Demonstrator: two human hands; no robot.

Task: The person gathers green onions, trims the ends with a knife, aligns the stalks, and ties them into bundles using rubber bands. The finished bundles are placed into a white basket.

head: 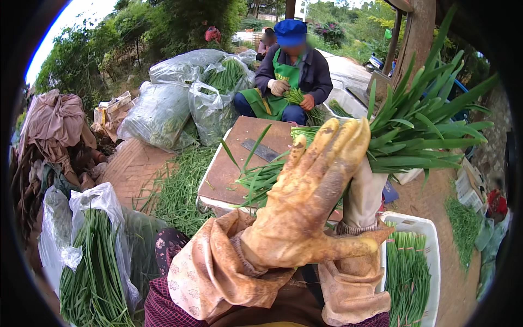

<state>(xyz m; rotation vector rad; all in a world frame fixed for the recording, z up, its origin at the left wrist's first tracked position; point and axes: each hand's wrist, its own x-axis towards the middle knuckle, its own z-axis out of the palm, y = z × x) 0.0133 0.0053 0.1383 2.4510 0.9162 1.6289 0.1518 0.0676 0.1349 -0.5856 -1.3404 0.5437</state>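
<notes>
My left hand (304,204), in a yellow, dirt-stained glove, is raised close before me with its back towards me. Its fingers are extended and the thumb points right. Behind it, my right hand (363,192) wears a pale glove; the fingers are mostly hidden. A bunch of long flat green leaves (421,135), like garlic chives, fans out from my right hand to the upper right. More green leaves (261,180) lie on a brown board (229,175), partly covered by my left hand. A flat dark metal blade (259,149) rests on that board.
At right stands a white crate (434,253) of banded green bundles (406,274). Loose cut leaves (184,192) litter the ground left of the board. An open plastic bag (110,200) of greens stands lower left. Opposite sits a person (294,81) holding greens, beside stuffed bags (157,114).
</notes>
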